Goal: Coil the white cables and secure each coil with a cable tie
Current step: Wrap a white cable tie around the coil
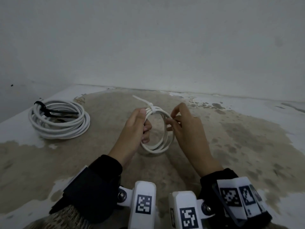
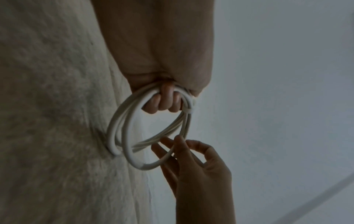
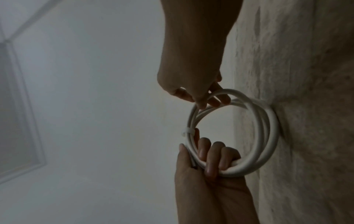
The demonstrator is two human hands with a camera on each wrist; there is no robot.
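A small white cable coil (image 1: 162, 146) stands upright with its lower edge on the worn table (image 1: 231, 146). My left hand (image 1: 146, 126) grips its left side, fingers curled through the loops (image 2: 164, 101). A white cable tie (image 1: 152, 109) binds the strands just above that grip, its tail pointing up and left. My right hand (image 1: 170, 123) pinches the strands on the coil's right side with its fingertips (image 3: 199, 104). The tie also shows in the wrist views as a narrow band (image 3: 188, 131) around the coil (image 2: 122, 136).
A larger white cable coil (image 1: 59, 123) lies flat at the table's left, bound by a black cable tie (image 1: 47, 110). A pale wall (image 1: 148, 47) rises behind the table's far edge. The table's left edge runs close behind the big coil.
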